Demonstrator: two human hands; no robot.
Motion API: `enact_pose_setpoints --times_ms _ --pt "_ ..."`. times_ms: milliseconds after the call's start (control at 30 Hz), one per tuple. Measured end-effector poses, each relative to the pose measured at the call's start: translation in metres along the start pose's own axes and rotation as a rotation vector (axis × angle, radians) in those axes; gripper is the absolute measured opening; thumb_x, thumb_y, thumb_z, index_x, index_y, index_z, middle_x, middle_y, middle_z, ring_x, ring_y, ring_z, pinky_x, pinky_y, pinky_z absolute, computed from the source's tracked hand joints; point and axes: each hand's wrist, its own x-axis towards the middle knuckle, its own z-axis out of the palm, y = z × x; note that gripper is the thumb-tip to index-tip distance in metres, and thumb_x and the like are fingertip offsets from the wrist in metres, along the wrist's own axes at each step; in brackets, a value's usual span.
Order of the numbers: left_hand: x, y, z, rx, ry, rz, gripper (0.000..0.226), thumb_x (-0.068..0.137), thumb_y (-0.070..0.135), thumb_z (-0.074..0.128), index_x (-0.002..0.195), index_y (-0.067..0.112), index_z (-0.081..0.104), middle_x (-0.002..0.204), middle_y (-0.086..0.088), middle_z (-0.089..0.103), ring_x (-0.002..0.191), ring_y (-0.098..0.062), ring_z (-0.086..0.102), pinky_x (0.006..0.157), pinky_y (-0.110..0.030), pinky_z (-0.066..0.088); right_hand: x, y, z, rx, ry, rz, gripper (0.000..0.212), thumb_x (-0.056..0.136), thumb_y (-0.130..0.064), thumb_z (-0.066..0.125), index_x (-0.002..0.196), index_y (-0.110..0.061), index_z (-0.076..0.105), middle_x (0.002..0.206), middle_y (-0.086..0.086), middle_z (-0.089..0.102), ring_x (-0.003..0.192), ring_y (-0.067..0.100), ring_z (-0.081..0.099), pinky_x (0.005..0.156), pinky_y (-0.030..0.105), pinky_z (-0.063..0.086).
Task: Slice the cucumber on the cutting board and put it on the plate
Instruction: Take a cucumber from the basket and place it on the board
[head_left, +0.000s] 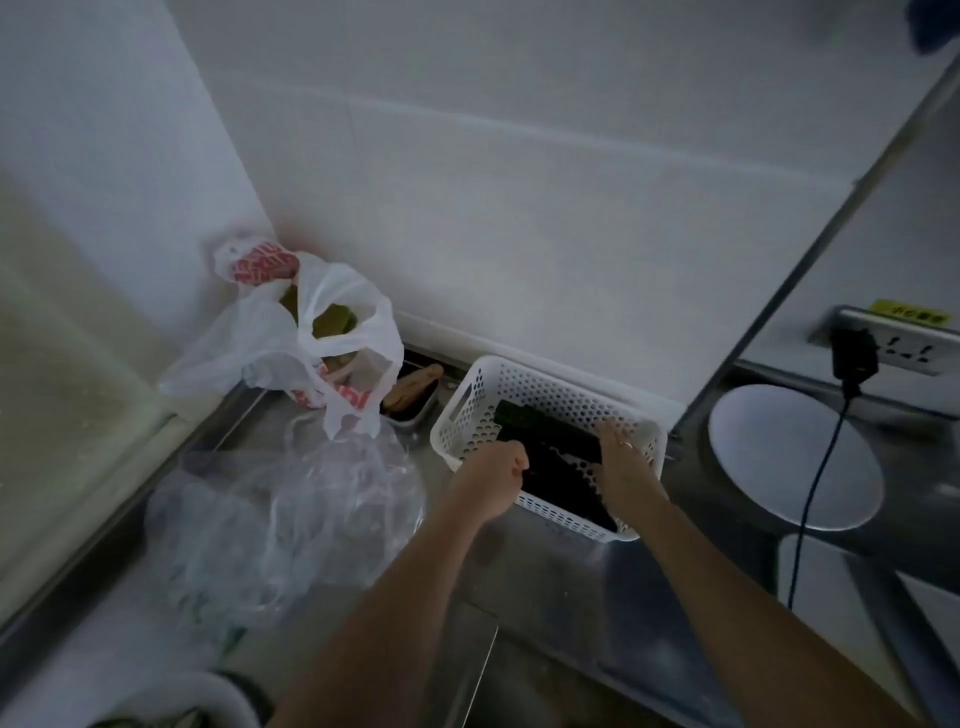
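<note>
Dark green cucumbers (550, 447) lie in a white perforated basket (483, 395) on the steel counter by the wall. My left hand (493, 467) is curled over the basket's near left rim and grips a cucumber near its middle. My right hand (623, 457), with a ring on one finger, reaches into the right side of the basket, fingers bent down round the same dark cucumber. A round grey plate (795, 457) sits to the right of the basket. I see no cutting board or knife.
White plastic bags (322, 338) with produce stand in the back left corner, and a crumpled clear bag (280, 519) lies left of my arms. A small metal tray (410, 395) sits behind the basket. A black cable (815, 493) hangs from a wall socket across the plate.
</note>
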Motion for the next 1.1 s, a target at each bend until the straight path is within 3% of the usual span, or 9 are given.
enact_pose_setpoints --times_ms 167,333,433,500,567,667,767,900,1100 --pt "0.005 0.000 0.005 -0.088 0.000 -0.074 0.028 0.097 0.006 0.037 0.110 0.012 0.061 0.090 -0.002 0.056 0.059 -0.007 0.045 0.046 -0.018 0.032 0.005 -0.005 0.003 -0.123 -0.009 0.113 0.061 0.095 -0.022 0.052 0.145 -0.008 0.019 0.145 0.022 0.027 0.134 0.040 0.028 0.109 0.049 0.028" --pt "0.013 0.007 0.003 -0.171 0.063 -0.115 0.023 0.096 0.010 0.042 0.098 0.013 0.065 0.088 0.005 0.056 0.076 -0.007 0.050 0.063 -0.020 0.038 -0.003 -0.010 0.000 -0.055 0.063 0.100 0.045 0.090 0.004 0.044 0.133 -0.005 0.031 0.135 0.020 0.041 0.122 0.037 0.042 0.099 0.044 0.040" --pt "0.014 0.019 0.003 -0.338 0.220 -0.186 0.021 0.093 0.010 0.045 0.087 0.005 0.064 0.068 0.002 0.052 0.061 -0.009 0.047 0.049 -0.014 0.033 -0.019 -0.011 -0.007 -0.010 0.118 0.043 0.047 0.088 0.008 0.041 0.132 -0.005 0.031 0.125 0.017 0.049 0.115 0.033 0.049 0.100 0.041 0.038" --pt "0.005 0.025 0.003 -0.193 0.445 -0.052 0.006 0.085 0.008 0.054 0.084 0.005 0.058 0.071 0.002 0.049 0.065 -0.013 0.047 0.054 -0.010 0.036 -0.036 -0.007 -0.012 0.074 0.150 0.016 0.044 0.092 0.003 0.044 0.133 -0.006 0.031 0.122 0.016 0.052 0.111 0.030 0.052 0.094 0.039 0.043" --pt "-0.004 0.030 0.008 0.276 0.641 0.279 0.030 0.071 0.012 0.066 0.099 0.008 0.056 0.096 -0.006 0.056 0.091 -0.022 0.052 0.080 -0.029 0.047 -0.055 0.003 -0.021 0.137 0.198 -0.013 0.038 0.096 -0.010 0.048 0.131 -0.010 0.035 0.122 0.013 0.055 0.107 0.029 0.055 0.089 0.038 0.046" --pt "-0.008 0.057 0.016 0.693 0.485 0.665 0.061 0.059 0.028 0.075 0.114 0.009 0.058 0.113 -0.007 0.060 0.108 -0.027 0.055 0.101 -0.046 0.041 -0.091 0.021 -0.042 0.221 0.185 -0.047 0.033 0.097 -0.021 0.049 0.128 -0.013 0.041 0.118 0.011 0.057 0.106 0.028 0.057 0.088 0.038 0.048" --pt "-0.009 0.094 0.029 0.772 0.241 0.786 0.049 0.059 0.037 0.077 0.098 0.012 0.064 0.091 -0.004 0.066 0.089 -0.027 0.063 0.090 -0.041 0.046 -0.129 0.051 -0.055 0.239 0.134 -0.033 0.033 0.096 -0.017 0.049 0.128 -0.013 0.044 0.118 0.012 0.057 0.108 0.028 0.056 0.087 0.034 0.043" --pt "-0.025 0.144 0.066 0.781 0.047 0.838 0.034 0.083 0.036 0.060 0.102 0.009 0.052 0.093 -0.009 0.064 0.082 -0.031 0.063 0.061 -0.034 0.039 -0.174 0.103 -0.057 0.210 0.160 0.051 0.035 0.094 -0.019 0.053 0.128 -0.017 0.047 0.122 0.007 0.058 0.111 0.026 0.056 0.087 0.032 0.041" --pt "-0.045 0.190 0.137 0.687 -0.051 0.830 0.041 0.090 0.048 0.052 0.109 0.013 0.047 0.104 -0.007 0.063 0.089 -0.027 0.063 0.064 -0.032 0.043 -0.236 0.187 -0.042 0.161 0.224 0.312 0.062 0.093 -0.044 0.053 0.146 -0.030 0.025 0.150 -0.006 0.032 0.137 0.020 0.031 0.108 0.039 0.025"
